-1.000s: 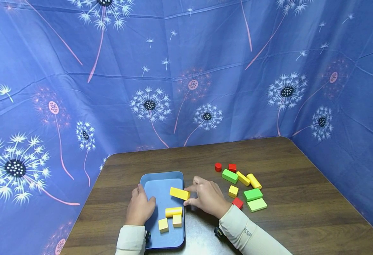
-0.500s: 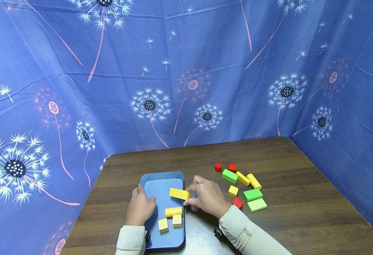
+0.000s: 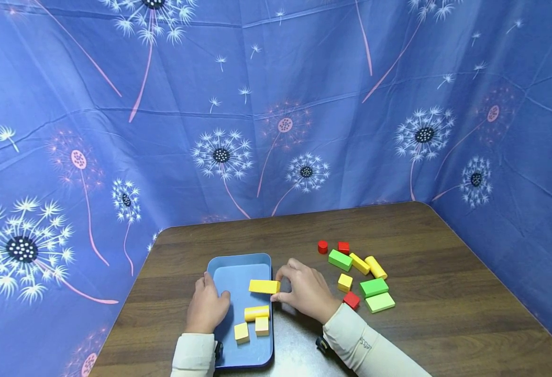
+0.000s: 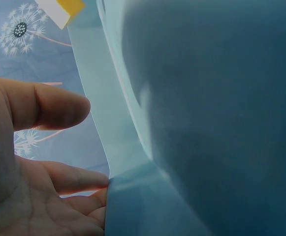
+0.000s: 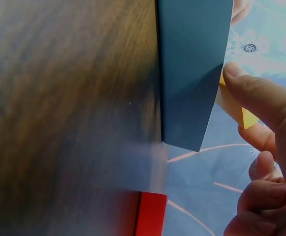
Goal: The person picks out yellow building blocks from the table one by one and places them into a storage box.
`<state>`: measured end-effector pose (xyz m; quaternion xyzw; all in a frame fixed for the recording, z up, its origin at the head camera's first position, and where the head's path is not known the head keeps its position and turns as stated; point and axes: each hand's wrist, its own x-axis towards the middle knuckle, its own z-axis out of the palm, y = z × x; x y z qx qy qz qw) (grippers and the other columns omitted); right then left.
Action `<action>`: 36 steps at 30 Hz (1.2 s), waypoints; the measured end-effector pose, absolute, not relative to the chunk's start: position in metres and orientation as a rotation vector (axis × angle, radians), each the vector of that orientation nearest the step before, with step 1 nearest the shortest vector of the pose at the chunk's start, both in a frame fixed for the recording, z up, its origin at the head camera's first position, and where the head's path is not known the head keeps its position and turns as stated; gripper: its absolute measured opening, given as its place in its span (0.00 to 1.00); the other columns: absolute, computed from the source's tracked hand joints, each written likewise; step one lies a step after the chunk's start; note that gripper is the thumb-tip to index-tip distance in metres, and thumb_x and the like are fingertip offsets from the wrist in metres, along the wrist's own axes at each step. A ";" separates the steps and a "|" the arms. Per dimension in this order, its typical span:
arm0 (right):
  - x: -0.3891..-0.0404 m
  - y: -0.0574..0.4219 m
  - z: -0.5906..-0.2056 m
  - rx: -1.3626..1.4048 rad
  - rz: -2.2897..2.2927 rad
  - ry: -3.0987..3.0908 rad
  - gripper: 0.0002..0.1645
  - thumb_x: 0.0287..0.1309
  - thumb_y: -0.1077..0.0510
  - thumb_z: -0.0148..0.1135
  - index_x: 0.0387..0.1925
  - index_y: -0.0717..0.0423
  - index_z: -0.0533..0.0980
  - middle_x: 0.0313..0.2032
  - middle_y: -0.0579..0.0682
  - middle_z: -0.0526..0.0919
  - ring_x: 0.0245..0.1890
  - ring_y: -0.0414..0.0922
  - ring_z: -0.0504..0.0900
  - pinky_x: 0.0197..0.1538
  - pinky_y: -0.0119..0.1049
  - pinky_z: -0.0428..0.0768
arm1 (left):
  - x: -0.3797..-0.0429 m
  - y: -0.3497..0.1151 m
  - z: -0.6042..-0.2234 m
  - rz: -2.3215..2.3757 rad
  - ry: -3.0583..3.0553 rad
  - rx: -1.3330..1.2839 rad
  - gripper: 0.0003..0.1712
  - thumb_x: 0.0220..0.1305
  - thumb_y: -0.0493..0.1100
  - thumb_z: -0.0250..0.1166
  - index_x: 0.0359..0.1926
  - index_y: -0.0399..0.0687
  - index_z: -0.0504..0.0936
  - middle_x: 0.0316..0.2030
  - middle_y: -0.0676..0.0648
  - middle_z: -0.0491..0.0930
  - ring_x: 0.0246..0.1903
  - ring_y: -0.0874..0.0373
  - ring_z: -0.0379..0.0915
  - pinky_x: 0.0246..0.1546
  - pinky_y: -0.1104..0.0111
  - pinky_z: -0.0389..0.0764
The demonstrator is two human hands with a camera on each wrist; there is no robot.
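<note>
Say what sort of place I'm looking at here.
Probably a makeshift tabletop recording space, though I can't be sure: dandelion-print blue cloth hangs around a wood-grain table, and coloured blocks lie in and beside a blue tray.

We see a blue curtain (image 3: 337, 112) printed with white and pink dandelions (image 3: 221, 155), and a brown wood-grain table (image 3: 450, 303). Our sleeves (image 3: 375, 345) are cream, our tray (image 3: 238, 280) plain blue. We have yellow blocks (image 3: 264, 286), red blocks (image 3: 351, 300), green blocks (image 3: 374, 287) and a paler green block (image 3: 380, 302).

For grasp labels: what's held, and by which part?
The right hand pinches a yellow block by its right end; the left hand touches the blue tray.
</note>
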<state>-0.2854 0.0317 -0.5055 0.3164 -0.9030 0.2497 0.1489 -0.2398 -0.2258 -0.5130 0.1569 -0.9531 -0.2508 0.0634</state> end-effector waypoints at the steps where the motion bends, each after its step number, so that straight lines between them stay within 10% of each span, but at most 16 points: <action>1: -0.286 0.031 -0.506 0.908 0.725 -2.593 0.24 0.34 0.32 0.74 0.33 0.35 0.76 0.28 0.40 0.70 0.18 0.36 0.65 0.15 0.32 0.67 | -0.240 -0.226 -0.513 -0.761 -2.880 0.477 0.47 0.60 0.47 0.58 0.70 0.29 0.44 0.64 0.27 0.52 0.57 0.31 0.59 0.53 0.38 0.66; 36: -0.285 0.026 -0.514 0.928 0.692 -2.541 0.20 0.44 0.35 0.70 0.38 0.38 0.82 0.24 0.39 0.69 0.16 0.33 0.62 0.12 0.31 0.62 | -0.242 -0.229 -0.516 -0.737 -2.870 0.438 0.46 0.59 0.47 0.57 0.69 0.27 0.46 0.63 0.27 0.54 0.56 0.32 0.61 0.54 0.39 0.67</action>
